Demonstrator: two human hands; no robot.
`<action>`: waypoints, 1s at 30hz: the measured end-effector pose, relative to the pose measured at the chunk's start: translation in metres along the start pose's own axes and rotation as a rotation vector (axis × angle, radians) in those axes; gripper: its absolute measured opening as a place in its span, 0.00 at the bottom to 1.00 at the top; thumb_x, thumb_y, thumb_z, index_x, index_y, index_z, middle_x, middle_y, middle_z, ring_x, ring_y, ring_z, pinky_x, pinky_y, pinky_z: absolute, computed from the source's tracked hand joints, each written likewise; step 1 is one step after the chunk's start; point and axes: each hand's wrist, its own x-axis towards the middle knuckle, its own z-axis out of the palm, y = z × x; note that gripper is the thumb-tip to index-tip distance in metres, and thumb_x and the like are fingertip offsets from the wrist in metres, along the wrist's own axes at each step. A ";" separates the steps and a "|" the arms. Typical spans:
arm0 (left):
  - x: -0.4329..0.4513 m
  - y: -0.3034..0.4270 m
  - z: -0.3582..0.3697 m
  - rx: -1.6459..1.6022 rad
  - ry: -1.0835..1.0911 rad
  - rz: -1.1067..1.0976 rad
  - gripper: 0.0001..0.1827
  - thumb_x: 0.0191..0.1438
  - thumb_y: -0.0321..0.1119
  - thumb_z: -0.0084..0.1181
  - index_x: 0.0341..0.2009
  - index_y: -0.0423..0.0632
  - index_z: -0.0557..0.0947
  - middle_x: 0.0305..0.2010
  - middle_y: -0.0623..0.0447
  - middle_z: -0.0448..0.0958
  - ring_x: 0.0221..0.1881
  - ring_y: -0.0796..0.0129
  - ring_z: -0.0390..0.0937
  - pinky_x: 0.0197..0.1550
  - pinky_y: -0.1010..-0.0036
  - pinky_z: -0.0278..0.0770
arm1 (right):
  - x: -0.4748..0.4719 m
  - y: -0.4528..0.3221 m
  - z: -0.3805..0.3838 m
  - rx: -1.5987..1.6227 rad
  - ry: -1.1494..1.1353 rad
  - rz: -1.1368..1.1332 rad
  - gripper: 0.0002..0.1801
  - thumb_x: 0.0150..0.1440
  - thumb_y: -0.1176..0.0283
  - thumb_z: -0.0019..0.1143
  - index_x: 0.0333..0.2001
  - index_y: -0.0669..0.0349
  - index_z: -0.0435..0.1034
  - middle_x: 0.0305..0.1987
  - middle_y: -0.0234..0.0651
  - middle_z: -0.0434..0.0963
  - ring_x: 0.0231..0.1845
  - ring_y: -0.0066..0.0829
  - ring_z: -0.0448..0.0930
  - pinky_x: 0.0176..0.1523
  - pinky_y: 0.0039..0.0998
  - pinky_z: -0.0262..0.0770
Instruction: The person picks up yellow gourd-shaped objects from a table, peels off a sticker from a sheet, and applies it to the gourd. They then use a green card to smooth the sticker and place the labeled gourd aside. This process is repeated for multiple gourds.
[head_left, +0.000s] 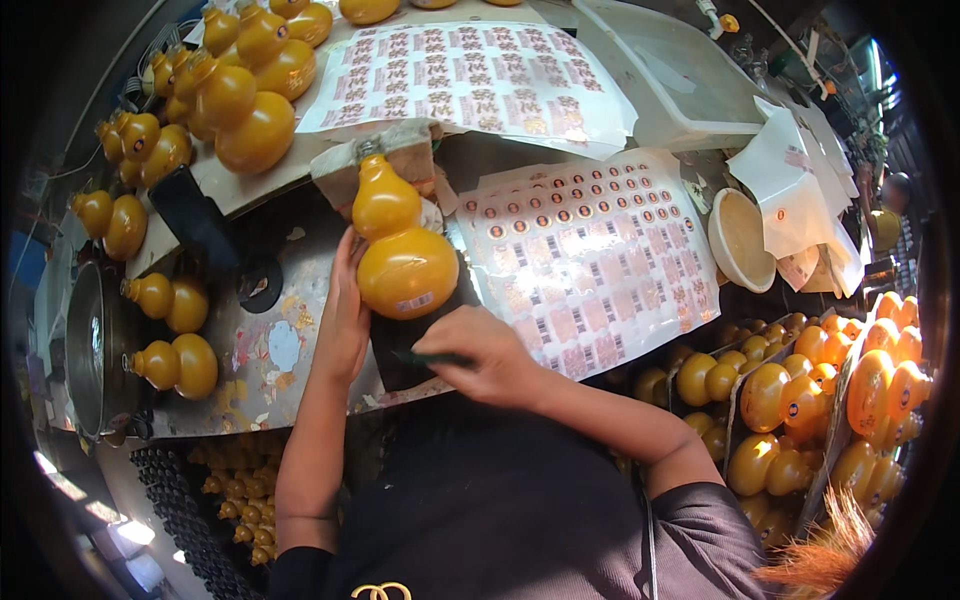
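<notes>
A glossy yellow gourd-shaped bottle (409, 270) lies in front of me, its neck pointing away over a folded cloth pad (337, 169). A small label bearing a printed code sits on its near, wider bulb. My left hand (349, 307) holds that bulb from the left side, fingers along it. In my right hand (480, 352) is a thin dark green tool (435, 358), mostly covered by the fist; its kind cannot be told. That hand is just below the bottle, close to its base. A dark mat (397, 367) lies underneath.
Sheets of printed stickers (592, 262) lie to the right, another sticker sheet (465, 82) behind. More gourd bottles (255, 131) stand at left. A phone on a stand (195, 217), a metal pan (94, 352), a bowl (739, 240) and a plastic tub (694, 124) surround the work area.
</notes>
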 end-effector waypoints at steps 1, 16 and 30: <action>-0.007 -0.003 -0.003 0.030 -0.027 0.071 0.42 0.59 0.43 0.53 0.69 0.47 0.46 0.67 0.47 0.56 0.66 0.61 0.60 0.67 0.67 0.56 | 0.002 -0.014 -0.012 0.238 0.095 0.309 0.09 0.55 0.75 0.53 0.40 0.60 0.73 0.40 0.33 0.77 0.41 0.26 0.76 0.46 0.27 0.71; -0.011 0.007 0.029 1.246 0.080 0.641 0.52 0.32 0.26 0.74 0.63 0.47 0.62 0.63 0.45 0.60 0.63 0.51 0.60 0.64 0.61 0.58 | 0.100 0.119 -0.117 0.796 1.084 0.637 0.22 0.54 0.67 0.61 0.46 0.74 0.70 0.39 0.41 0.77 0.32 0.24 0.75 0.37 0.24 0.72; -0.016 -0.017 0.015 1.062 0.196 0.403 0.51 0.34 0.23 0.68 0.65 0.46 0.58 0.62 0.43 0.60 0.64 0.48 0.58 0.65 0.60 0.56 | 0.068 0.111 -0.127 0.712 0.971 0.754 0.18 0.53 0.63 0.63 0.29 0.69 0.71 0.29 0.38 0.78 0.26 0.22 0.73 0.34 0.24 0.73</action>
